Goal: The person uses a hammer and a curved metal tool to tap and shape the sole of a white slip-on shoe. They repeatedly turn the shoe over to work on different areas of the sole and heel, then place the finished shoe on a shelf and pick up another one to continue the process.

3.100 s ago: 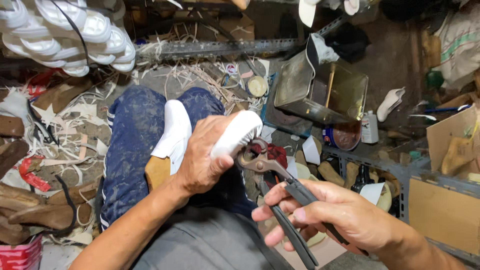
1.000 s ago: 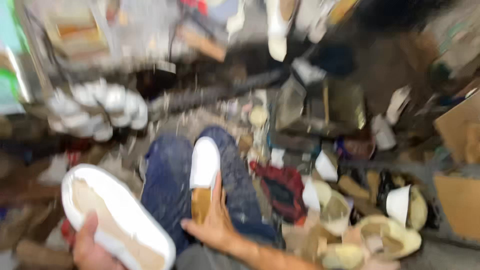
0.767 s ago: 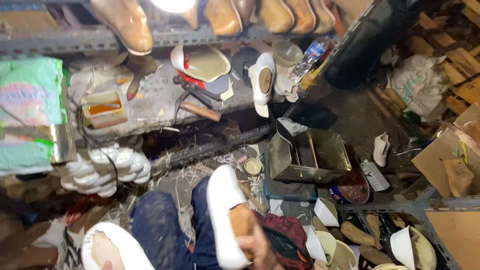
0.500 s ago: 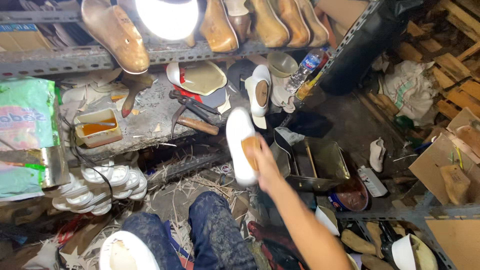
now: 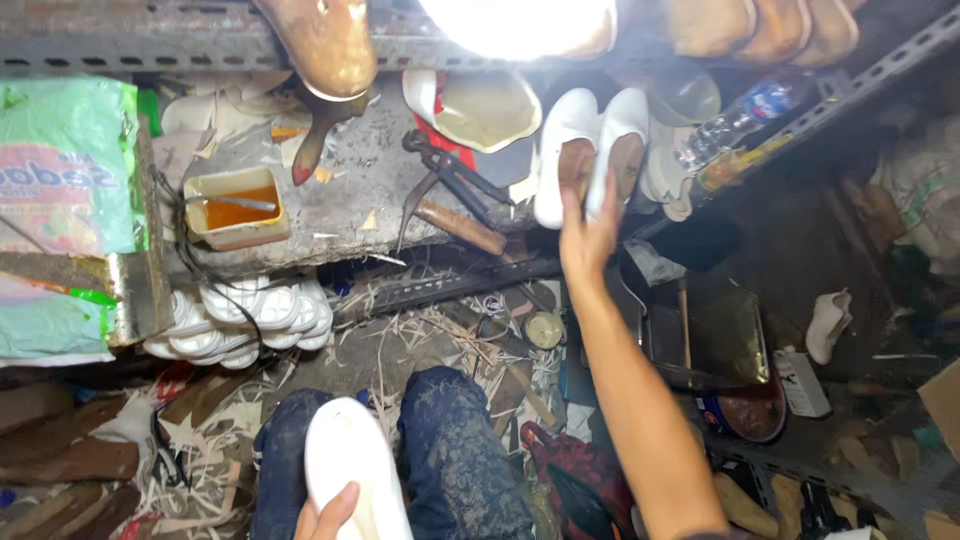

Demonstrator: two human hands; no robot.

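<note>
Against the shelf, two white shoes (image 5: 590, 150), right hand (image 5: 588, 238) touching one.

At the upper middle of the frame, the right hand (image 5: 588, 232) meets a white shoe (image 5: 617, 140) with a brown inside, just beside a second white shoe (image 5: 562, 150) of the same colours. At the bottom, the left hand (image 5: 325, 515) lies on a plain white sole (image 5: 352, 470) over dark blue trousers (image 5: 455, 460) speckled with pale dust. At the upper left stands a cream tub (image 5: 235, 205) holding orange liquid, beside a green bag (image 5: 65, 170) with pink print. Below it hangs a bunch of white soles (image 5: 240, 315). A tan shoe last (image 5: 325, 40) sits on the grey metal shelf (image 5: 120, 40) at the top. Pale straw-coloured trimmings (image 5: 430, 335) litter the dark floor.
</note>
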